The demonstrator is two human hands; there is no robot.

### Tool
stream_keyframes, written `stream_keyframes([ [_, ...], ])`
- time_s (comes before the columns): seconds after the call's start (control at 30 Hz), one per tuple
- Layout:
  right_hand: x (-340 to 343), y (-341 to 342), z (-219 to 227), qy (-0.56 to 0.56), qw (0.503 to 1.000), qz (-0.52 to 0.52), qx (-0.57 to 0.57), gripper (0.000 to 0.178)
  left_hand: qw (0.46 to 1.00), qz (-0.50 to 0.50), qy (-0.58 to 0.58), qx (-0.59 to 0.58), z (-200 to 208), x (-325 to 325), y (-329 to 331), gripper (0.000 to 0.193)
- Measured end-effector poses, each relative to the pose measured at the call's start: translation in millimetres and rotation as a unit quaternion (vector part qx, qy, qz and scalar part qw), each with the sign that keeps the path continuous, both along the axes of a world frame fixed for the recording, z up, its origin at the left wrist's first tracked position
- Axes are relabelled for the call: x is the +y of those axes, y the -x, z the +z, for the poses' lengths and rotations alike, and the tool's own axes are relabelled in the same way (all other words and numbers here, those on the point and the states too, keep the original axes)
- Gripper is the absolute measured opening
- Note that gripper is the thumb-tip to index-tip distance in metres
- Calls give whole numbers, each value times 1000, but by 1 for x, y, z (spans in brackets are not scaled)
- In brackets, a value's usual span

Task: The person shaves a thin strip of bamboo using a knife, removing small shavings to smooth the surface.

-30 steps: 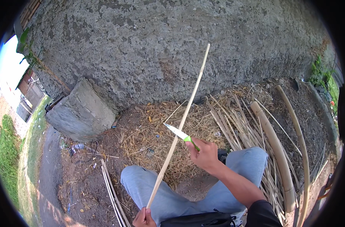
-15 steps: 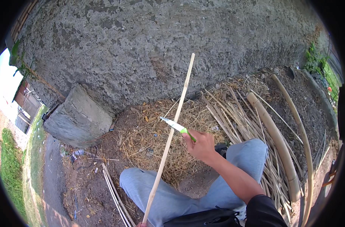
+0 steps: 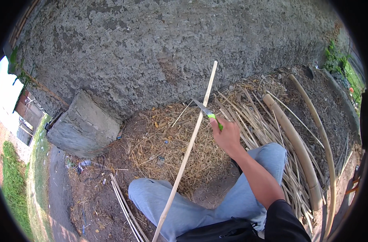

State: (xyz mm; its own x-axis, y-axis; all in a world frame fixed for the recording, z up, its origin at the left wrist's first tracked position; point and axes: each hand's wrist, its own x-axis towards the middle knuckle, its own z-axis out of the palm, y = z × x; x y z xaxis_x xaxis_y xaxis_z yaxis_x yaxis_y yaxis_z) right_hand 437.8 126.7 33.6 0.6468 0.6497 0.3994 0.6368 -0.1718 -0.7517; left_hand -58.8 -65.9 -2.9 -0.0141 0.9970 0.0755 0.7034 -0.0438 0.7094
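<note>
A long pale stick, seemingly bamboo [image 3: 187,152], slants from the lower edge, over my left leg, up toward the wall. My right hand [image 3: 228,138] is closed round the green handle of a knife [image 3: 206,110]. The knife's blade lies across the upper part of the stick, its tip pointing up and left. My left hand is out of sight; the stick's near end runs off the lower edge.
Split strips [image 3: 248,121] lie heaped at the right, beside a thick bamboo pole [image 3: 293,141] and a thinner curved one [image 3: 319,125]. Shavings [image 3: 172,145] cover the ground ahead. A concrete block [image 3: 87,125] stands left against the rough wall [image 3: 151,48]. More strips [image 3: 125,209] lie left.
My right hand and the knife have moved up and right. The stick's upper part has swung right with them. A bit of my left hand at the lower edge has gone from view.
</note>
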Motion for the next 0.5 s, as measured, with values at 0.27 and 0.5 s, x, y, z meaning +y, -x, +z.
stream_keyframes([
  [0.27,-57,95,-20,-48,940,304,-147,24,999,10,-51,12,16,20,-39,21],
  [0.5,-33,61,-16,-75,962,209,-160,22,997,-29,-68,19,13,15,-33,19],
])
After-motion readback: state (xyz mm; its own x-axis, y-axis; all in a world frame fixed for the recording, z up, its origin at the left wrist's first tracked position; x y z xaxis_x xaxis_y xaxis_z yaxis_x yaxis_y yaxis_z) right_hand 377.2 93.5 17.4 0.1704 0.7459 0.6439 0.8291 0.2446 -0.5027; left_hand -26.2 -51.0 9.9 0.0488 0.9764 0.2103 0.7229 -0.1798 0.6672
